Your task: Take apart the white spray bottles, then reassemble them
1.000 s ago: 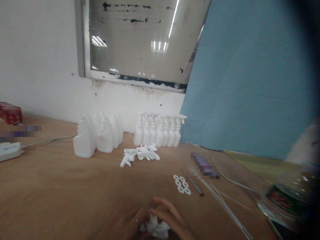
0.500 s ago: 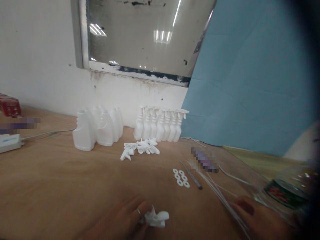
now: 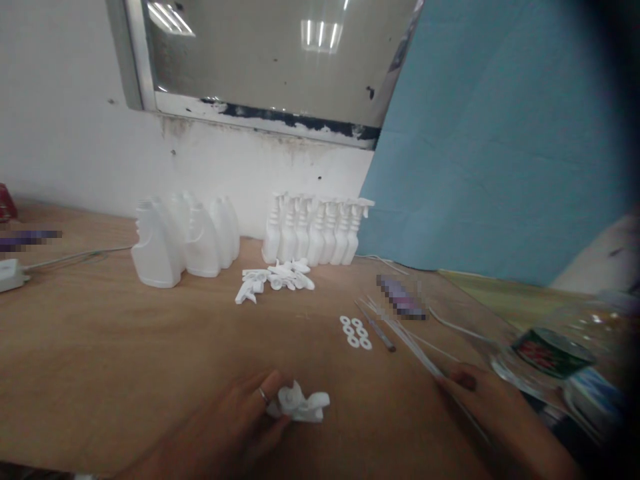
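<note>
My left hand, with a ring on one finger, is closed on a white spray trigger head low on the wooden table. My right hand rests on the near end of a bundle of thin white tubes, fingers pressed onto them; whether it grips one is unclear. Several small white washers lie between the hands, further back. A loose pile of trigger heads lies in front of a row of assembled spray bottles. Open white bottles stand to their left.
A thin grey tool lies beside the washers. A clear plastic bottle with a green and red label lies at the right. A blue board leans against the wall. A white power adapter with its cable sits at far left.
My right hand left the trigger head and moved right onto the white tubes. My left hand keeps the trigger head. The view tilted down and shifted slightly.
</note>
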Available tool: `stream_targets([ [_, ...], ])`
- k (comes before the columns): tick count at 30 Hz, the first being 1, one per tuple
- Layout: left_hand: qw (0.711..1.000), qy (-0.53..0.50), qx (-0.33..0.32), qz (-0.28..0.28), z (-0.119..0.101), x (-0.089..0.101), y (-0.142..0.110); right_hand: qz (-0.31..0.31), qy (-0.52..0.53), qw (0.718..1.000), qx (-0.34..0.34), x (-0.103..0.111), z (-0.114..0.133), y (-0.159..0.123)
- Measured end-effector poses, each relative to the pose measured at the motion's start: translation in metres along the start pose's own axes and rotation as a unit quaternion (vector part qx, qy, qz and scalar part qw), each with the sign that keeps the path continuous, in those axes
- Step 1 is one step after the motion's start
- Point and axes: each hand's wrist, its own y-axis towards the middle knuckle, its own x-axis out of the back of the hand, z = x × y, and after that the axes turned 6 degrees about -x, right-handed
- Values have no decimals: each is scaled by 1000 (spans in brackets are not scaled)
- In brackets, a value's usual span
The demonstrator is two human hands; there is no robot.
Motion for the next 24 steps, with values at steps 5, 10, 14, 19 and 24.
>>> stream_targets([
  [5,1000,-1,21,0,1,-2,-1,59,15,997,-45,11,6,-6],
  [10,1000,-7,13,12,0,-1,1,-22,24,996,-81,30,11,-10],
  [14,999,17,-16,48,-5,4,6,-105,104,986,-74,50,28,-19],
  [19,996,20,-25,78,-11,9,9,-77,389,913,-96,47,59,-38],
  [24,996,1,-11,90,-11,11,10,35,535,842,-60,22,105,-59],
])
